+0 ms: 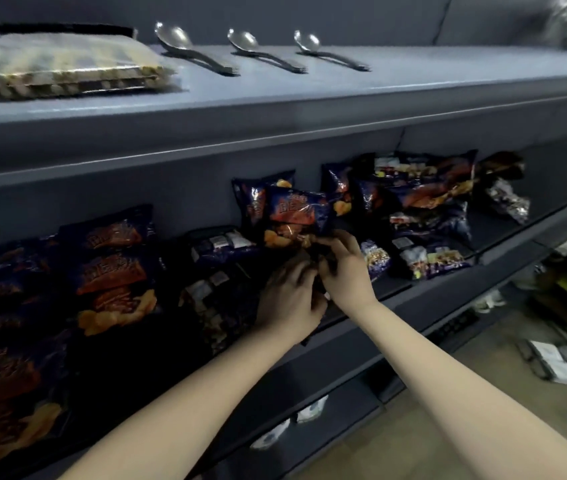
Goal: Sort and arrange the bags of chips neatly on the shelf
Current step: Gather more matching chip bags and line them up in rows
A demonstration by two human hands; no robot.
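The bag of chips [295, 216] stands upright on the middle shelf [413, 296], and we hold it by its dark lower edge: the fingers [332, 242] of our right hand [344, 271] pinch it, while our left hand [287, 299] curls round it from the lower left. Behind it leans a second bag [254, 195]. Flat bags [112, 268] lie in a row to the left, with a loose pile [427, 199] to the right. Above, three spoons [261, 50] lie beside a pale packet [57, 64].

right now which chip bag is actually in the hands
The upright blue-and-orange bag in the middle: the right hand pinches its bottom edge, with the left hand close below. The rest lie flat or lean back, unheld.
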